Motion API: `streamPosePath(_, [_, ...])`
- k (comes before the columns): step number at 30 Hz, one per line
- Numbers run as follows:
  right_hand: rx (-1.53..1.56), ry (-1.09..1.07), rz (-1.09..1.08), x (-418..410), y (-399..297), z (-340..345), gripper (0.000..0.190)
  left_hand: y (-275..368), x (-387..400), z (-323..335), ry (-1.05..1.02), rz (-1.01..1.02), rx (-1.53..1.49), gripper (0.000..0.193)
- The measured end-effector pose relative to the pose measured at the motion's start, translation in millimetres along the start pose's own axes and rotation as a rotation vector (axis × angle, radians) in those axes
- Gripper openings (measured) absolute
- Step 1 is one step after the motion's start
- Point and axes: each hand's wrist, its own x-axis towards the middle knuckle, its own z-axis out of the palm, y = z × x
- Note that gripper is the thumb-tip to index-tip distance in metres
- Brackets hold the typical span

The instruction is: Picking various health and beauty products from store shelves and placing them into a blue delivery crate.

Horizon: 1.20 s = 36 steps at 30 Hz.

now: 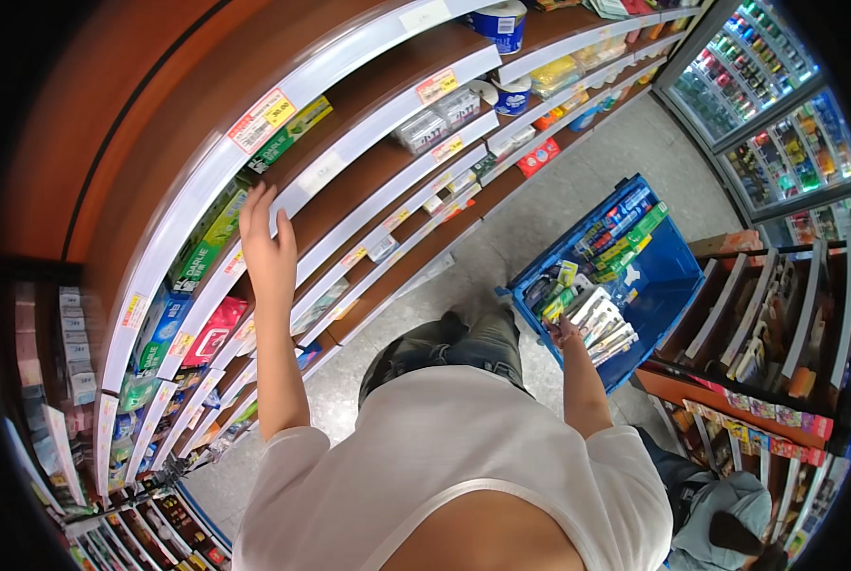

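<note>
My left hand [267,235] is raised to the upper shelf with its fingers apart. Its fingertips lie beside the end of a green toothpaste box [208,246]; whether they touch it is unclear. Another green and yellow toothpaste box [293,132] stands farther along that shelf. On my other side, my right hand [562,332] reaches into a blue plastic crate [665,275]. Its fingers are at a green and yellow pack [558,305], and their grip is partly hidden. White toothbrush packs [600,325] and more green toothpaste boxes [627,250] lie in the crate.
Rolls of paper [500,25] and tissue packs [440,118] stand on the shelves. Glass-door drink coolers [768,107] are at the far right. A low shelf rack [754,314] borders the crate. Another person [718,514] is behind me at the lower right.
</note>
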Motion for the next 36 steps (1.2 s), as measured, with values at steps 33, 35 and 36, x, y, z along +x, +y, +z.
streamPosePath(33, [0.133, -1.061, -0.357, -235.2, 41.3, 153.9, 0.034, 77.5, -139.5, 98.3, -0.928, -0.613, -1.046, 0.032])
streamPosePath(35, [0.073, -1.087, -0.301, -215.9, 44.7, 150.1, 0.035, 93.2, -156.8, 98.2, -1.038, -0.63, -0.94, 0.035])
streamPosePath(36, [0.122, -1.058, -0.249, -222.3, 42.7, 146.7, 0.031, 90.8, -160.3, 100.6, -1.043, -0.629, -0.946, 0.035])
